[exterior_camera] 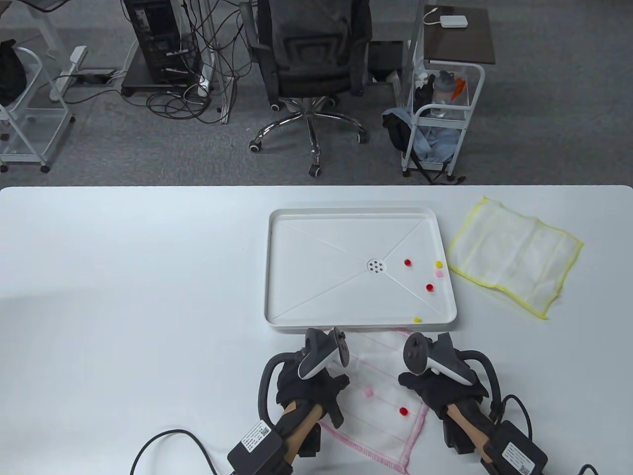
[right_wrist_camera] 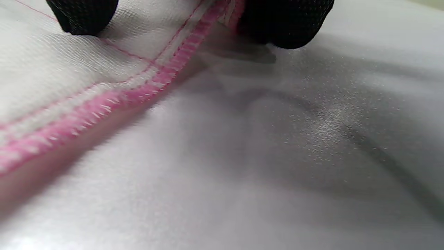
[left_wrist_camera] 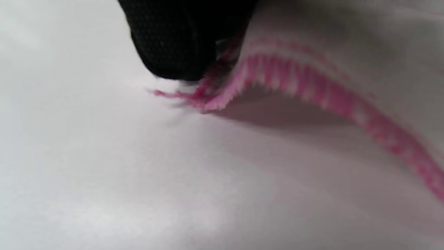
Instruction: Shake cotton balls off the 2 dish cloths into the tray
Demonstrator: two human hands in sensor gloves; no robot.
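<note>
A pink-edged dish cloth lies at the table's near edge, just in front of the white tray. On it sit a pink cotton ball and a red cotton ball. My left hand pinches its left hem, which is lifted off the table by a black fingertip. My right hand grips the right hem, which runs up between two fingertips. Several red, yellow and pink balls, such as the red one, lie in the tray's right half. A yellow-edged cloth lies flat and bare, right of the tray.
The white table stretches left of the tray. Glove cables trail off the near edge behind both wrists. Beyond the far edge stand an office chair and a wire cart on the floor.
</note>
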